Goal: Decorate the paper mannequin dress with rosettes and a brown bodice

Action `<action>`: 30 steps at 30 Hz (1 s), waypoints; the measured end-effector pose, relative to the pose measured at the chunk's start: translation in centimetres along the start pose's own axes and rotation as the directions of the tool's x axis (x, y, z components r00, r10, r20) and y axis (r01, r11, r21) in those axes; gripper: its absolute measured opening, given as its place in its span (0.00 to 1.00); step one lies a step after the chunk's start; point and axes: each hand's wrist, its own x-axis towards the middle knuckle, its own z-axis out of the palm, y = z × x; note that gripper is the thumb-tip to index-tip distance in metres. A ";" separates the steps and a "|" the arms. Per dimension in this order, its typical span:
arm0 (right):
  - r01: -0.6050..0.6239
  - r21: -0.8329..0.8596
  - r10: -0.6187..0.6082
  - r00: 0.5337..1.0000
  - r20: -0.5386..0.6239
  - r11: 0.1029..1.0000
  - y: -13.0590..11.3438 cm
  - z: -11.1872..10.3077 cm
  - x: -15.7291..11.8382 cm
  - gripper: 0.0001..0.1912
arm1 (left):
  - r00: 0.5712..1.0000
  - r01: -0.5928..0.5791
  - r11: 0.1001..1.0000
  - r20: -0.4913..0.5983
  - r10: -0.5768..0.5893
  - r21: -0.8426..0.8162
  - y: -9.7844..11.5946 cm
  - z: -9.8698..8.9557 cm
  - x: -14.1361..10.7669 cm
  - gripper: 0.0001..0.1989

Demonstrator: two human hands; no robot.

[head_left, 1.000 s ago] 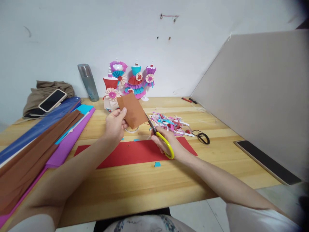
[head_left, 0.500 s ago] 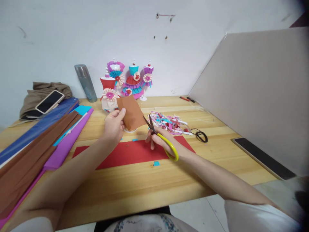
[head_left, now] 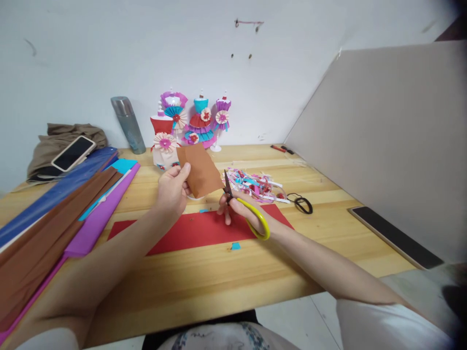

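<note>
Your left hand (head_left: 171, 188): thumb and fingers clamped on left edge of brown paper (head_left: 200, 169), paper at 2 o'clock from it, held up off surface (head_left: 204, 279). Paper long axis runs 11 to 5. Your right hand (head_left: 240, 209): fingers clamped on scissors (head_left: 245, 202), paper at 10 o'clock from blades. Paper's 4 o'clock corner just beside blades; can't tell if touching. Left hand nearer, already on paper.
</note>
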 end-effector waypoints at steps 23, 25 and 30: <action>0.109 -0.104 -0.113 0.993 -0.037 0.989 0.7 0.0 1.6 0.30 | 0.992 -0.074 0.997 0.104 0.076 -0.022 -1.6 -0.9 0.5 0.12; 0.110 -0.103 -0.115 0.992 -0.043 0.989 0.4 0.1 1.5 0.30 | 0.992 -0.078 0.997 0.102 0.079 -0.021 -1.6 -0.9 0.5 0.13; 0.063 -0.115 -0.070 0.996 -0.051 0.991 -0.4 0.4 1.5 0.32 | 0.992 -0.077 0.997 0.101 0.078 -0.015 -1.6 -0.9 0.5 0.14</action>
